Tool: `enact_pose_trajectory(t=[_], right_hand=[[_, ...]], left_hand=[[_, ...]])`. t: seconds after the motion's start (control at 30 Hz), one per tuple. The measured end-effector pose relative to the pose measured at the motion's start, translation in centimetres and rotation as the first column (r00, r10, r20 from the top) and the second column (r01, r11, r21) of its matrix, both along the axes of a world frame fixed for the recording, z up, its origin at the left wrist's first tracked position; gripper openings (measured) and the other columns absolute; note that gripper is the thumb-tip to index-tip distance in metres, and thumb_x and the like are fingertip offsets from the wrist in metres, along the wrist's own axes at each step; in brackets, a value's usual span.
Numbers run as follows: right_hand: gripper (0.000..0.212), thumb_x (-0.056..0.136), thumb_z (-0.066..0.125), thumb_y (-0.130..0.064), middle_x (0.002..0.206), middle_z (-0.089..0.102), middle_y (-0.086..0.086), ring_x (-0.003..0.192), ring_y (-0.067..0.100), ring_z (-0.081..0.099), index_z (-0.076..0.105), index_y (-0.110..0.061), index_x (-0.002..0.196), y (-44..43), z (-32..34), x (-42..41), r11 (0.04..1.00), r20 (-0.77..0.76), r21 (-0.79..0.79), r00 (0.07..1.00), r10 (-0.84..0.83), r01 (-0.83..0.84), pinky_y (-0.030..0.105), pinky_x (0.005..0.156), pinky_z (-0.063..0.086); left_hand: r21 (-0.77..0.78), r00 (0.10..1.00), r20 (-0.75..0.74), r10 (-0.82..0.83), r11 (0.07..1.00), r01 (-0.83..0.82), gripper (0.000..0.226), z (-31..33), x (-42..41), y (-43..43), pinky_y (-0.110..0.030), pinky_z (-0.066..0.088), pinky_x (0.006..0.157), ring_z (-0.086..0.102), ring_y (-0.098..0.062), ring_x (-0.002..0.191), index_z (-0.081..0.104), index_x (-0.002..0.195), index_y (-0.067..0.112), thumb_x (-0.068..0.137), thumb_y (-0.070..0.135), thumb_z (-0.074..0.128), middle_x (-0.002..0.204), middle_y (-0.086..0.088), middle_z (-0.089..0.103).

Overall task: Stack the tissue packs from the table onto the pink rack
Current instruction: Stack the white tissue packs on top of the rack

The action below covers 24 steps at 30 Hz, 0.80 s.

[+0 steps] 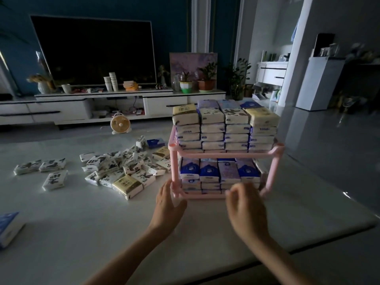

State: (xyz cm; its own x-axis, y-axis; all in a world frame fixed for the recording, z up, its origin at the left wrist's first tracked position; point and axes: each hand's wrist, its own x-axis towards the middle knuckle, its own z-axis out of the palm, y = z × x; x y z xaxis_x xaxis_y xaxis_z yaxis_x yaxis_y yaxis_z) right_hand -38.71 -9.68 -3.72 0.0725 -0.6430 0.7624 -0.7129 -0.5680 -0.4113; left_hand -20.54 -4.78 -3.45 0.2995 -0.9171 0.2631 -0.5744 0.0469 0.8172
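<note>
Standing on the white table, right of its middle and nearer the far edge than the near one: pink rack, two shelves on four posts, upright.

Upper shelf: stacked packs, laid flat in four columns across the front and piled well above the shelf rim. The top layer mixes cream-yellow packs and white ones with dark print. More rows stand behind.

Lower shelf: upright packs, blue and lilac, four in a row across the front, set on flat packs beneath them.

Loose tissue packs: a jumbled heap on the table just left of the rack, mostly white with dark print, a few yellow, one blue at the far side. The rightmost lie close by the rack's left posts.

Three separate packs: flat on the table, apart from the heap, toward the left edge.

Blue pack: at the left edge toward the near corner, partly cut off.

Left hand: at the rack's near-left foot, fingers straight, spread from the thumb, laid against the post.

Right hand: at the front lower rail, fingers curled. Whether they pinch the rail or merely touch it cannot be told.

Beyond the far edge: dark television above a white cabinet; paper cups; potted plants; small round fan on the floor.
</note>
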Motion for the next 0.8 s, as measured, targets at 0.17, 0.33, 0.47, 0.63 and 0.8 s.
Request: enact_pose_trajectory(t=[0.17, 0.33, 0.47, 0.63, 0.8], right_hand=[[0.048, 0.073, 0.07, -0.015, 0.113, 0.06, 0.007, 0.106, 0.023, 0.059, 0.052, -0.009, 0.118, -1.2, 0.3, 4.4, 0.976, -0.311, 0.097, 0.926, 0.215, -0.194, 0.036, 0.094, 0.049], [0.081, 0.078, 0.071, -0.025, 0.151, 0.019, 0.008, 0.139, 0.026, 0.011, 0.027, -0.009, 0.144, -4.5, 1.7, 6.2, 0.978, -0.593, 0.117, 0.778, 0.208, -0.173, 0.049, 0.112, 0.013], [0.073, 0.082, 0.066, -0.033, 0.152, 0.02, 0.0, 0.139, 0.018, 0.0, 0.031, -0.015, 0.143, -6.2, 2.1, 6.9, 0.971, -0.639, 0.145, 0.731, 0.238, -0.189, 0.042, 0.113, -0.002], [0.064, 0.058, 0.085, -0.026, 0.122, 0.061, 0.004, 0.122, 0.022, 0.048, 0.06, -0.013, 0.115, -6.7, 0.9, 6.9, 0.976, -0.59, 0.044, 0.782, 0.198, -0.214, 0.052, 0.102, 0.03], [0.07, 0.065, 0.082, -0.025, 0.13, 0.055, 0.01, 0.123, 0.029, 0.05, 0.052, -0.011, 0.127, -6.0, 0.5, 6.4, 0.977, -0.603, 0.047, 0.773, 0.196, -0.21, 0.054, 0.101, 0.035]], left_hand=[[-0.001, 0.995, -0.102, -0.014, 1.0, 0.014, 0.049, -1.6, 1.0, -1.2, -0.041, 0.052, 0.085, 0.054, -0.015, 0.11, 0.036, 0.111, 0.061, 0.08, 0.028, 0.057, 0.123, 0.009, 0.052], [-0.067, 0.994, -0.102, -0.035, 0.997, 0.028, 0.045, -1.1, 0.6, -1.2, -0.032, 0.047, 0.093, 0.054, -0.009, 0.105, 0.05, 0.12, 0.022, 0.075, 0.025, 0.051, 0.111, 0.014, 0.052], [-0.108, 0.998, -0.045, -0.048, 0.993, 0.043, 0.051, -1.3, 1.1, -1.1, 0.004, 0.025, 0.086, 0.034, 0.015, 0.101, 0.04, 0.115, 0.034, 0.068, 0.016, 0.049, 0.108, 0.029, 0.038], [-0.04, 0.995, -0.089, -0.044, 0.998, 0.04, 0.068, -2.6, 2.0, -1.5, -0.023, 0.031, 0.106, 0.035, -0.002, 0.123, 0.039, 0.134, 0.021, 0.067, 0.022, 0.05, 0.13, 0.015, 0.042], [-0.036, 0.992, -0.119, -0.046, 0.998, 0.042, 0.072, -2.8, 2.1, -1.8, -0.013, 0.027, 0.099, 0.036, -0.007, 0.125, 0.038, 0.135, 0.017, 0.065, 0.023, 0.05, 0.129, 0.012, 0.041]])
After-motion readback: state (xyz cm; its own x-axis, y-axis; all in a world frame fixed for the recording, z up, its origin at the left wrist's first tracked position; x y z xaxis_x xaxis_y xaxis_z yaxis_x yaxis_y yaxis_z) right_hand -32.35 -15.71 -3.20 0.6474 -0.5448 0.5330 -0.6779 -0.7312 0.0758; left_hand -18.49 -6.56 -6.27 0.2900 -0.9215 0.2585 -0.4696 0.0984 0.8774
